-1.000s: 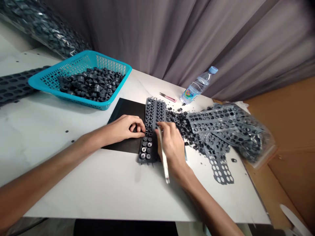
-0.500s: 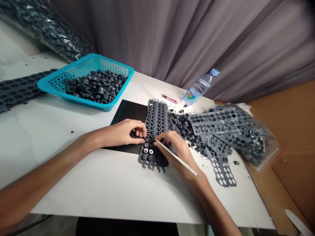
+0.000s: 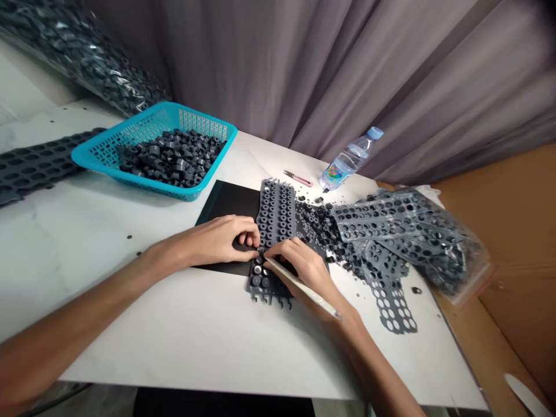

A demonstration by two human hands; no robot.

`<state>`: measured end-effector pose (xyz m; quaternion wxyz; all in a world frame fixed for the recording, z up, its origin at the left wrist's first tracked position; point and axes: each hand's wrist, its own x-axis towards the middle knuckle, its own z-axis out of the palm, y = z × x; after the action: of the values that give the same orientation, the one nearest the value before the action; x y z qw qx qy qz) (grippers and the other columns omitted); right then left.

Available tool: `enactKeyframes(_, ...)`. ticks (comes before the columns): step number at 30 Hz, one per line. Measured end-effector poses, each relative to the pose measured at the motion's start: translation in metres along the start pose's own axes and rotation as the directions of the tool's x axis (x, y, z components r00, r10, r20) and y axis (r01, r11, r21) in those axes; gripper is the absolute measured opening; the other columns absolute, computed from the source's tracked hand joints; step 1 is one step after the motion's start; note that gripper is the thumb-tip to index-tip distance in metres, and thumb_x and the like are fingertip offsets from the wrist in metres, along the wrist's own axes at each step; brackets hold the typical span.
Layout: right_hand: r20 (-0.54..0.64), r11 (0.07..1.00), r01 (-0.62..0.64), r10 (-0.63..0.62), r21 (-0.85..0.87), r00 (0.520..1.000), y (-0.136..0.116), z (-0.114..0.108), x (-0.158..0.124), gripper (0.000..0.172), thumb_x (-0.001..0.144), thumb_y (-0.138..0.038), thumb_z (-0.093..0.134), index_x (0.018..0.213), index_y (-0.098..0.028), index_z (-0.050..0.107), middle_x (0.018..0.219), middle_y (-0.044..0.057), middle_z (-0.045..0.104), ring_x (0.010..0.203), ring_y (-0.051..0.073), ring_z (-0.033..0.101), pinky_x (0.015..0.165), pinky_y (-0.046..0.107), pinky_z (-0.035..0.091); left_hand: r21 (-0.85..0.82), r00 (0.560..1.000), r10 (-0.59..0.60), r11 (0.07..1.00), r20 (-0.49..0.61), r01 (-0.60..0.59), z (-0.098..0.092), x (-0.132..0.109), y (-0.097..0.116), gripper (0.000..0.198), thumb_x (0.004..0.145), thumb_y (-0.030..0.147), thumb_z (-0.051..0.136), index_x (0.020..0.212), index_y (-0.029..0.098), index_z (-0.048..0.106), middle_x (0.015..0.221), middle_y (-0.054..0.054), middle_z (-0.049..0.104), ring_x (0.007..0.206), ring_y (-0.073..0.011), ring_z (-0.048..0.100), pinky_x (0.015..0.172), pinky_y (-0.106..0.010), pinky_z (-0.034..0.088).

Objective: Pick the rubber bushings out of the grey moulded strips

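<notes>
A dark grey moulded rubber sheet with rows of ring-shaped studs lies lengthwise over a black mat. My left hand rests at the sheet's left edge, fingers curled and thumb against them; what sits between the tips is hidden. My right hand grips a slim white pen-like tool, its front end down among the studs beside my left fingertips. Near there, a few studs show pale round centres. My right hand covers part of the sheet's lower right.
A turquoise basket holds many dark rings, with a bulging clear bag behind. To the right lie loose black bits, punched-out sheets and a plastic bag. Pink-handled snips and a water bottle stand near the curtain.
My right hand and the white tool have shifted slightly left and down, closer to my left fingertips. My left hand stays at the sheet's edge. The whole view has moved a little.
</notes>
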<state>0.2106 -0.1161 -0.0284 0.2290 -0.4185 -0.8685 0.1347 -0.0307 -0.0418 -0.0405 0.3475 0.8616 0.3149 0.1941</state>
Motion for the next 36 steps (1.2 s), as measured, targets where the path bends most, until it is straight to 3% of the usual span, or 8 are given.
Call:
enactKeyframes(9,-0.068,0.904,0.071,-0.109,-0.422,0.992,-0.005,0.026,0.0,0.02,0.11,-0.024,0.048,0.12,-0.015,0.063,0.1,0.009,0.071,0.09,0.024,0.063,0.081,0.037,0.049,-0.049,1.0,-0.016,0.999,0.011,0.017,0.005,0.005,-0.011,0.016,0.083,0.035,0.076,0.09,0.021,0.07,0.085,0.001,0.067,0.076,-0.0152,0.058,0.071,-0.027,0.046)
enactKeyframes(13,-0.222,0.908,-0.142,0.056,-0.393,0.974,-0.005,0.024,-0.001,0.026,0.111,-0.024,0.042,0.128,-0.012,0.056,0.108,0.014,0.067,0.097,0.026,0.063,0.083,0.038,0.051,-0.032,1.0,-0.014,0.999,0.019,0.014,0.003,0.006,-0.006,0.018,0.085,0.038,0.076,0.089,0.021,0.07,0.085,0.001,0.067,0.077,-0.0153,0.057,0.072,-0.028,0.045)
enactKeyframes(16,-0.366,0.86,-0.392,0.268,-0.327,0.892,0.008,0.009,-0.006,0.03,0.111,-0.031,0.038,0.128,-0.013,0.056,0.11,0.016,0.064,0.098,0.028,0.063,0.082,0.041,0.052,-0.022,0.999,-0.023,0.999,0.029,0.023,0.002,0.005,-0.001,0.02,0.087,0.04,0.075,0.089,0.021,0.07,0.086,0.001,0.066,0.078,-0.0157,0.056,0.074,-0.028,0.045)
enactKeyframes(19,-0.381,0.855,-0.469,0.368,-0.219,0.848,0.02,-0.007,-0.013,0.031,0.11,-0.037,0.042,0.127,-0.017,0.057,0.109,0.013,0.064,0.096,0.028,0.063,0.084,0.043,0.052,-0.021,0.999,-0.019,1.0,0.03,0.02,0.001,0.003,0.001,0.019,0.089,0.039,0.073,0.091,0.021,0.068,0.089,0.0,0.067,0.08,-0.0164,0.056,0.076,-0.03,0.045)
enactKeyframes(22,-0.255,0.914,-0.405,0.397,0.023,0.882,0.02,-0.015,-0.017,0.034,0.107,-0.038,0.051,0.138,-0.022,0.052,0.105,0.007,0.067,0.085,0.021,0.063,0.079,0.036,0.053,-0.059,1.0,-0.025,0.998,0.019,0.026,-0.001,0.001,0.003,0.016,0.09,0.036,0.072,0.094,0.021,0.066,0.092,0.0,0.067,0.082,-0.0164,0.057,0.077,-0.029,0.046)
enactKeyframes(25,-0.106,0.944,-0.284,0.304,0.167,0.947,0.01,-0.016,-0.017,0.024,0.105,-0.037,0.06,0.125,-0.025,0.061,0.1,0.003,0.069,0.084,0.018,0.063,0.078,0.031,0.052,-0.091,0.999,-0.043,0.995,-0.009,0.042,-0.001,-0.001,0.008,0.012,0.092,0.032,0.07,0.097,0.022,0.065,0.092,0.001,0.066,0.082,-0.0156,0.058,0.075,-0.028,0.047)
enactKeyframes(29,0.005,0.979,-0.149,0.15,0.139,0.989,0.001,-0.016,-0.014,0.013,0.105,-0.034,0.061,0.109,-0.024,0.067,0.099,0.003,0.07,0.089,0.019,0.062,0.082,0.031,0.049,0.038,0.999,-0.01,0.999,-0.044,0.012,0.004,0.001,0.016,0.006,0.093,0.028,0.067,0.097,0.024,0.066,0.091,0.004,0.065,0.079,-0.0141,0.059,0.077,-0.029,0.045)
enactKeyframes(36,0.002,0.997,-0.048,0.049,-0.056,0.999,0.004,-0.014,-0.012,0.026,0.108,-0.042,0.054,0.104,-0.022,0.07,0.096,0.004,0.074,0.088,0.02,0.062,0.082,0.033,0.043,0.181,0.995,0.048,0.983,-0.083,-0.032,0.01,0.003,0.018,0.009,0.092,0.03,0.07,0.099,0.025,0.069,0.09,0.004,0.065,0.078,-0.0142,0.061,0.074,-0.028,0.043)
